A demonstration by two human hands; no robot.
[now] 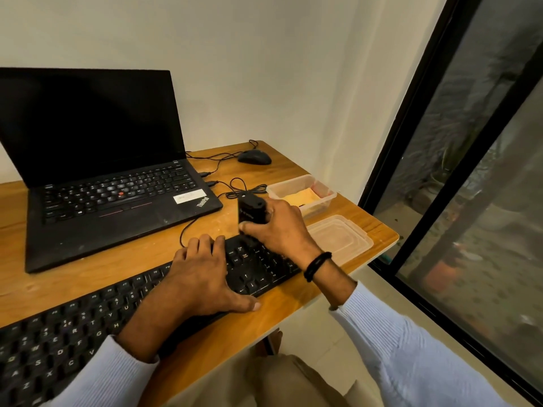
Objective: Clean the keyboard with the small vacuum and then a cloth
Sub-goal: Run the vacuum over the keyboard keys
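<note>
On the brown wooden desk (pixel 88 283), the left hand (pixel 199 277) lay flat, fingers loose, on the long black keyboard (pixel 73 333), likely to steady it. The right hand (pixel 279 227) gripped the small black vacuum (pixel 251 211) over its right-end keys. The yellow cloth (pixel 299 198) sat just beyond, probably for later.

Desk (pixel 88 277) with laptop (pixel 111 183), keyboard (pixel 73 333), mouse (pixel 254 157)

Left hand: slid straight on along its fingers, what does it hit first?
The left hand points past the far edge of the keyboard: probably the black cable on the desk first, then the front right corner of the laptop. Depth is unclear.
</note>
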